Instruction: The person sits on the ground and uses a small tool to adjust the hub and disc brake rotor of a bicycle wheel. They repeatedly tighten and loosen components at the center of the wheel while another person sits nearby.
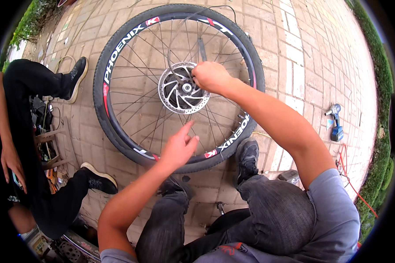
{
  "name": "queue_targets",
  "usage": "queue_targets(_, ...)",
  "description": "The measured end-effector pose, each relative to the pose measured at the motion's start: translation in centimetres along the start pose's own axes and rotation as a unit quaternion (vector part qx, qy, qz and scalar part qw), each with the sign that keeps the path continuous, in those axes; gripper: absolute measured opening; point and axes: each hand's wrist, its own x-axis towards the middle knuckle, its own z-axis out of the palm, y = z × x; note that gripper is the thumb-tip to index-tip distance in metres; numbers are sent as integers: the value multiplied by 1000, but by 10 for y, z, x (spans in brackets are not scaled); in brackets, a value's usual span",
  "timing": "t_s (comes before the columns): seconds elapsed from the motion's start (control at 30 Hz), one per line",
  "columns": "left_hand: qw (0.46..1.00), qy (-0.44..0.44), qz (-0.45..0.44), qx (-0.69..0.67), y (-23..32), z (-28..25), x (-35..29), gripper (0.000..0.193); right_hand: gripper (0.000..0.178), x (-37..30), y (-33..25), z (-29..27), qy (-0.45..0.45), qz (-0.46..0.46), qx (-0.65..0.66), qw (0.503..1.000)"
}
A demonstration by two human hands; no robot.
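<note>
A bicycle wheel with a black tyre and dark rim lies flat before me, disc side up. At its middle sits a silver brake rotor around the hub. My right hand is closed at the rotor's upper right edge; what its fingers hold, if anything, is hidden. A thin dark cable arcs over the wheel and down to the hub beside that hand. My left hand is above the near spokes, index finger stretched toward the rotor, thumb apart, holding nothing.
A blue-and-grey cordless power tool lies on the paving at right, near an orange-red cord. A grey bar shows beyond the rotor. Another person's shoes and legs are at left. My shoe is beside the tyre.
</note>
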Motion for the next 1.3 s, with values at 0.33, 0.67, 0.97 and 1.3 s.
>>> queue_targets(0.33,1000,-1,10,-13,-8,3,0,52,20,8,-9,3,26,13,-39,999)
queue_targets(0.67,999,-13,3,-31,-9,2,-1,54,17,26,8,-16,118,33,-23,992)
queue_targets(0.97,999,-14,-11,-51,-10,1,-3,54,24,13,28,-32,153,-4,78,985)
queue_targets(1.3,997,-23,-31,-68,-1,3,-1,52,20,9,16,-21,165,60,93,980)
